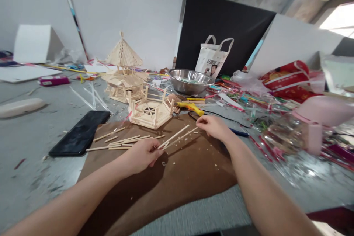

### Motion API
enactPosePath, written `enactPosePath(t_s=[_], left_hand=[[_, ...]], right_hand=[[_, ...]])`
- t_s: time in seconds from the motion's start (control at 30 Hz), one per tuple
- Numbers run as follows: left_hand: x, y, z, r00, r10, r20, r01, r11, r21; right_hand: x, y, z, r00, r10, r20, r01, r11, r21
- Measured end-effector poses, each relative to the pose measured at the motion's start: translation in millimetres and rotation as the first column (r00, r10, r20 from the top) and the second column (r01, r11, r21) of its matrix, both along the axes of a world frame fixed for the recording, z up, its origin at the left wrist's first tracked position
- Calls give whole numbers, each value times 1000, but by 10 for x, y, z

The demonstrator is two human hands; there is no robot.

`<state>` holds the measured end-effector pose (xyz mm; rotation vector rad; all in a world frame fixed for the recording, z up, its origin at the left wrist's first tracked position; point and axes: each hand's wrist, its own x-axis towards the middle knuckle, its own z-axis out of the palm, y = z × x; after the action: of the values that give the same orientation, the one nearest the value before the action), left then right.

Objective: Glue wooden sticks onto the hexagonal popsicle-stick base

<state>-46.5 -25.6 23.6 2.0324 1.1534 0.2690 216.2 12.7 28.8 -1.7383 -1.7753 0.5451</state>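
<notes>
My left hand (142, 155) is closed around the near ends of two or three thin wooden sticks (178, 135) that slant up to the right over a brown sheet (177, 177). My right hand (214, 126) pinches the far end of those sticks, fingers curled. More loose sticks (121, 143) lie on the sheet to the left. Just beyond stands a low hexagonal stick frame (151, 110), and behind it a stick pavilion (123, 72) with a pointed roof. A yellow glue gun (190, 107) lies just above my right hand.
A black phone (80, 132) lies left of the sheet. A metal bowl (190, 80) and a white bag (212, 57) stand behind. Coloured straws, red packets (287, 79) and a pink-lidded clear jar (304, 125) crowd the right. White boards lean at the back.
</notes>
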Motion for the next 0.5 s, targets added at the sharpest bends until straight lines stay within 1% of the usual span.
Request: enactPosePath(t_s=[0.03, 0.1, 0.17, 0.27, 0.4, 0.43, 0.5], left_hand=[[-7, 9, -1, 999, -12, -31, 14, 999, 52], [-20, 24, -6, 997, -23, -77, 31, 995, 96], [-30, 34, -12, 995, -19, -99, 30, 993, 117], [-31, 37, -20, 992, 3, -123, 15, 989, 146], [-33, 34, -22, 989, 5, -151, 18, 988, 152], [-38, 35, -21, 989, 4, -150, 20, 987, 158], [-49, 38, -16, 989, 9, -147, 18, 984, 180]], right_hand=[[12, -2, -2, 994, 51, 101, -50, 999, -9], [15, -8, -12, 952, 124, 280, -116, 992, -44], [1, -15, -25, 903, 176, 391, -148, 984, -102], [-43, -25, -49, 861, 227, 456, -177, 973, -150], [-102, -27, -61, 853, 249, 460, -204, 968, -146], [-105, -27, -47, 857, 234, 459, -198, 972, -126], [-81, -31, 10, 866, 156, 474, -150, 987, -50]])
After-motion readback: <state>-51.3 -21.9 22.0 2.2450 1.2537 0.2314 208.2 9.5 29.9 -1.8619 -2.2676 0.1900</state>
